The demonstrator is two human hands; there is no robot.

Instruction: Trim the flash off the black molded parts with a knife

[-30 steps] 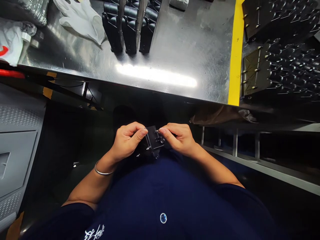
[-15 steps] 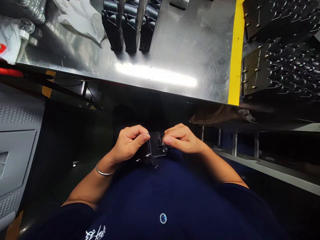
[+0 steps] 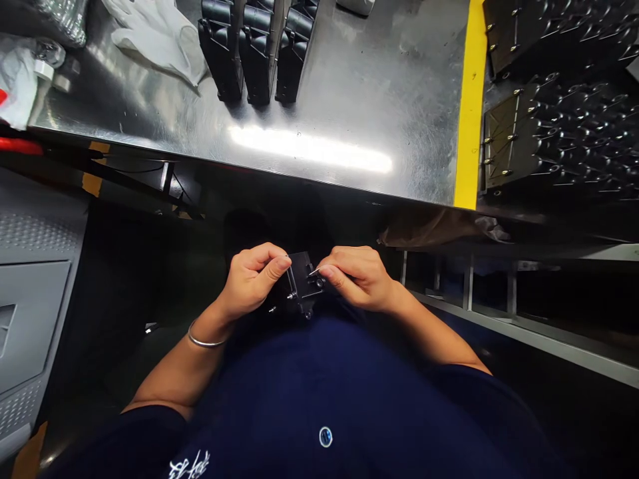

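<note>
A small black part (image 3: 301, 274) with metal pins at its lower side is held over my lap, in front of the dark blue shirt. My left hand (image 3: 254, 279) pinches its upper left edge between thumb and index finger. At the part's right side, my right hand (image 3: 355, 276) has thumb and fingers closed on a thin metal piece (image 3: 314, 271), whose tip reaches the part. The curled fingers hide the rest of that piece.
Three black molded parts (image 3: 257, 60) stand on the metal table (image 3: 379, 100), beside a white glove (image 3: 154, 36). Stacked black parts (image 3: 574, 140) lie right of the yellow tape (image 3: 469, 106). A grey cabinet (image 3: 34, 293) is at left, a metal rack (image 3: 529, 336) at right.
The black part and my left hand have moved slightly up and left. My right hand has shifted its grip, and the thin metal piece now shows at its fingertips.
</note>
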